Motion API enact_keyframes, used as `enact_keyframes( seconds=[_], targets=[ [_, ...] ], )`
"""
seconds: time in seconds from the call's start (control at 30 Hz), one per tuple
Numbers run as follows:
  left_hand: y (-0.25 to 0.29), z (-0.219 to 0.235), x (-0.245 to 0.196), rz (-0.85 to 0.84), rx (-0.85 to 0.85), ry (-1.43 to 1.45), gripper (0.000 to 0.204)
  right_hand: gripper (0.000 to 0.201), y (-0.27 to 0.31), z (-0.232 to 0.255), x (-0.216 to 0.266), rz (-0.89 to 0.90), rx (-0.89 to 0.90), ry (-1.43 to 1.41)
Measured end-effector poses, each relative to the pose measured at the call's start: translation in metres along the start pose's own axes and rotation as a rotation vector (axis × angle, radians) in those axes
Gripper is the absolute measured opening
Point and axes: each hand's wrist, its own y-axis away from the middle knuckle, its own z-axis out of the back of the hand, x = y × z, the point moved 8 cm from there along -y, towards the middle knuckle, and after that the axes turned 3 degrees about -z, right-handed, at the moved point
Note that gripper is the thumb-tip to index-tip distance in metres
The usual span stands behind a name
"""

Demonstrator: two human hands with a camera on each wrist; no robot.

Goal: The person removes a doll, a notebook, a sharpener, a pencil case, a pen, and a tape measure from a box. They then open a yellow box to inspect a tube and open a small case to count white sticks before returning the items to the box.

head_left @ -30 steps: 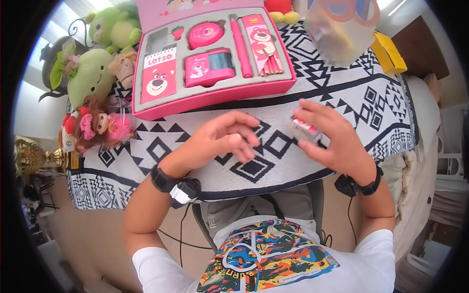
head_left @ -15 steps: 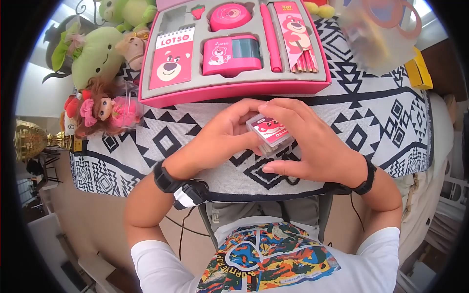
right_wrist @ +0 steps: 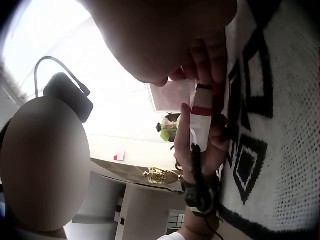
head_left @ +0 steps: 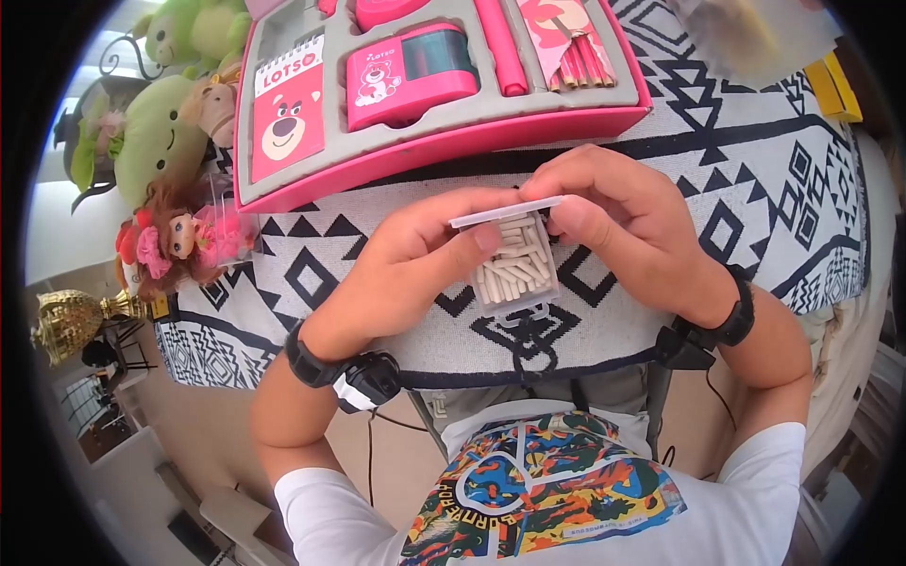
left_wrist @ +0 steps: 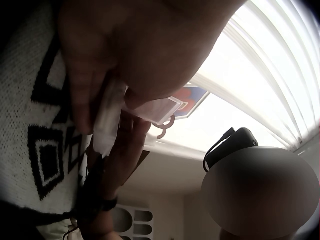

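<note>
A small clear box (head_left: 517, 274) full of short white sticks is held over the cloth in the head view, its clear lid (head_left: 505, 211) standing raised at the far side. My left hand (head_left: 406, 264) grips the box, thumb over the left part of its opening. My right hand (head_left: 646, 231) has curled fingers and pinches the lid's right end. The left wrist view shows the box (left_wrist: 106, 125) edge-on below the left palm, with the lid (left_wrist: 162, 110) angled away. In the right wrist view, the box (right_wrist: 201, 112) has a red band.
A pink gift box (head_left: 444, 151) with a notebook, sharpener and pencils stands beyond the hands. Plush toys (head_left: 160, 141) and a doll (head_left: 179, 236) are at the left. A yellow box (head_left: 832, 87) sits far right. A black cord loop (head_left: 536, 354) hangs near the front edge.
My hands have come together around the small box, which has turned from its printed face to its opening. The lid has swung up, exposing the white sticks. The head view has shifted.
</note>
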Motion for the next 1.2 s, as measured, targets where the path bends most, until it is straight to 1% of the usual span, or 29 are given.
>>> enact_keyframes(
  seconds=[0.03, 0.07, 0.1, 0.13, 0.17, 0.23, 0.27, 0.3, 0.33, 0.37, 0.4, 0.43, 0.5, 0.53, 0.57, 0.6, 0.63, 0.67, 0.7, 0.73, 0.77, 0.8, 0.93, 1.0, 1.03, 1.1, 1.13, 1.2],
  targets=[
    [0.001, -0.002, 0.0, -0.001, 0.001, -0.002, 0.042, 0.025, 0.0, 0.002, 0.0, 0.031, -0.054, -0.028],
    [0.001, 0.0, -0.008, -0.089, -0.059, -0.159, 0.041, 0.025, -0.002, 0.001, 0.002, 0.036, -0.054, -0.026],
    [0.003, 0.002, -0.015, -0.173, -0.119, -0.314, 0.04, 0.031, -0.003, 0.0, 0.007, 0.081, -0.057, -0.023],
    [0.003, 0.002, -0.014, -0.169, -0.122, -0.317, 0.04, 0.037, -0.002, -0.001, 0.011, 0.123, -0.061, -0.025],
    [0.002, 0.007, -0.012, -0.148, -0.152, -0.323, 0.039, 0.037, -0.002, -0.001, 0.012, 0.124, -0.061, -0.03],
    [-0.001, 0.012, -0.011, -0.126, -0.181, -0.334, 0.039, 0.05, -0.004, -0.006, 0.021, 0.2, -0.02, 0.153],
    [-0.003, 0.016, -0.011, -0.114, -0.201, -0.37, 0.04, 0.044, -0.005, -0.008, 0.019, 0.149, -0.019, 0.068],
    [-0.004, 0.016, -0.012, -0.1, -0.222, -0.405, 0.042, 0.044, -0.006, -0.008, 0.016, 0.152, -0.021, 0.066],
    [-0.002, 0.013, -0.018, -0.097, -0.221, -0.408, 0.042, 0.039, -0.006, -0.007, 0.012, 0.191, -0.038, 0.136],
    [0.001, 0.013, -0.024, -0.046, -0.288, -0.417, 0.047, 0.034, -0.006, -0.007, 0.012, 0.229, -0.056, 0.206],
    [0.003, 0.014, -0.028, 0.002, -0.355, -0.427, 0.052, 0.023, -0.006, -0.006, 0.006, 0.115, -0.125, -0.015],
    [0.002, 0.013, -0.025, -0.003, -0.352, -0.433, 0.052, 0.023, -0.007, -0.007, 0.008, 0.12, -0.13, -0.013],
    [0.001, 0.009, -0.027, -0.249, -0.337, -0.351, 0.058, 0.015, -0.007, 0.0, 0.001, 0.047, -0.201, -0.098],
    [0.0, 0.009, -0.025, -0.238, -0.337, -0.419, 0.07, 0.015, -0.007, 0.003, 0.002, 0.051, -0.207, -0.097],
    [-0.001, 0.011, -0.019, -0.238, -0.331, -0.422, 0.07, 0.013, -0.006, 0.007, 0.0, 0.002, -0.213, -0.076],
    [-0.001, 0.008, -0.019, -0.331, -0.301, -0.511, 0.075, 0.01, -0.005, 0.011, -0.004, -0.052, -0.222, -0.058],
    [-0.001, 0.003, -0.021, -0.424, -0.266, -0.599, 0.081, 0.01, -0.003, 0.015, -0.006, -0.055, -0.232, -0.063],
    [-0.002, -0.002, -0.017, -0.412, -0.224, -0.635, 0.096, 0.011, -0.004, 0.019, -0.008, -0.052, -0.23, -0.091],
    [-0.003, -0.006, -0.019, -0.407, -0.218, -0.64, 0.096, 0.012, -0.004, 0.021, -0.009, -0.049, -0.227, -0.121],
    [-0.001, -0.015, -0.027, -0.473, -0.204, -0.821, 0.1, 0.012, -0.003, 0.021, -0.01, -0.049, -0.233, -0.129],
    [-0.001, -0.025, -0.033, -0.544, -0.187, -1.002, 0.104, 0.013, -0.002, 0.022, -0.009, -0.04, -0.228, -0.062],
    [-0.003, -0.028, -0.033, -0.541, -0.17, -0.993, 0.109, 0.014, -0.002, 0.022, -0.008, -0.032, -0.225, 0.007],
    [-0.005, -0.031, -0.031, -0.561, -0.138, -1.021, 0.11, 0.015, -0.001, 0.027, -0.009, -0.013, -0.256, -0.034],
    [-0.005, -0.024, -0.026, -0.528, -0.145, -0.872, 0.112, 0.016, -0.002, 0.029, 0.0, -0.027, -0.197, 0.315],
    [-0.005, -0.023, -0.028, -0.527, -0.145, -0.873, 0.112, 0.016, -0.001, 0.032, 0.001, -0.028, -0.197, 0.313],
    [0.0, -0.034, -0.042, -0.659, -0.105, -1.092, 0.109, 0.026, 0.0, 0.028, 0.012, 0.114, -0.177, 0.613],
    [0.0, -0.033, -0.043, -0.656, -0.105, -1.094, 0.109, 0.026, -0.001, 0.027, 0.01, 0.114, -0.176, 0.609],
    [0.002, -0.033, -0.045, -0.668, -0.116, -1.165, 0.1, 0.023, 0.001, 0.026, 0.013, 0.197, -0.235, 0.659]
  ],
)
